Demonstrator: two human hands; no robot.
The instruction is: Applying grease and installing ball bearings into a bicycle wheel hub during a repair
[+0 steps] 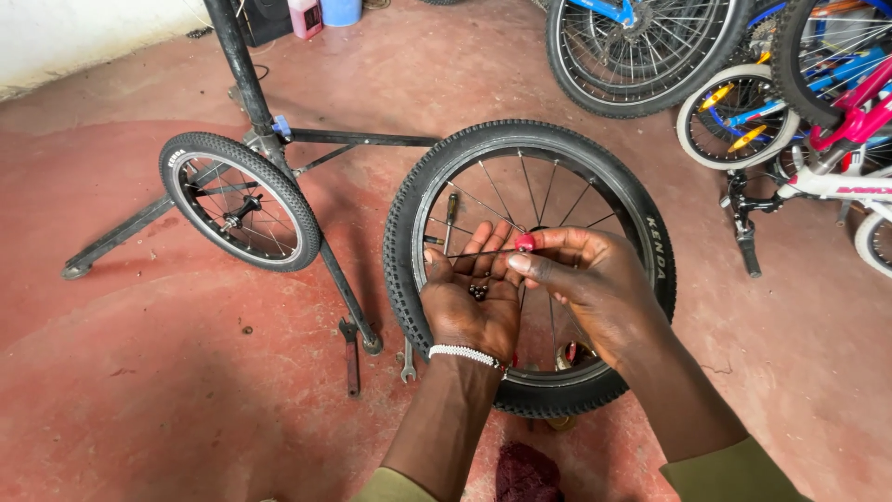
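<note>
Red-painted concrete floor (139, 390) carries a knobby bicycle wheel (530, 265) lying flat under both hands. Left hand (469, 302) is cupped palm-up, its grip spread, with a few small dark nipples (478, 291) resting in the palm. Right hand (595, 284) has its grip pinching a thin spoke (478, 252) between thumb and forefinger, held level above the left palm. A smaller wheel (240, 201) leans on a black repair stand (243, 79), and two wrenches (351, 355) lie near the tyre.
</note>
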